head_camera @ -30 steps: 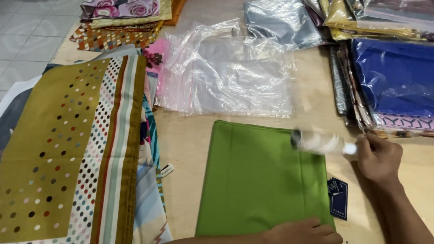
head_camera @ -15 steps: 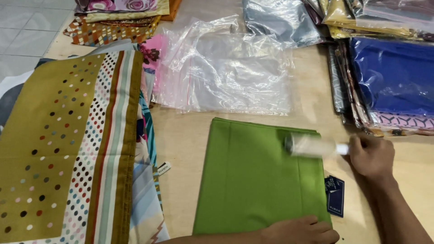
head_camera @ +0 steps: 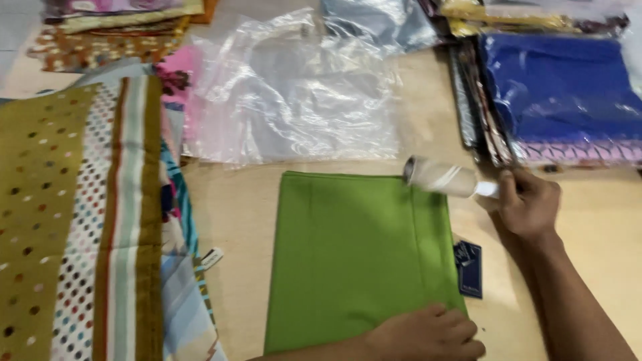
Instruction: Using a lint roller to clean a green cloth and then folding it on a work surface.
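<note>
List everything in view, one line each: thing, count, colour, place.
folded cloth: one, green, centre of the table
lint roller: one, white, at the cloth's top right corner
tag: one, dark blue, right of the cloth
plastic bags: a few, clear, above the cloth
dotted scarf: one, olive with stripes, left
bagged fabric: one, blue, top right
patterned fabrics: a stack, mixed colours, top left
table: one, tan
left hand: pressing on the cloth's lower edge
right hand: gripping the roller's handle
</note>
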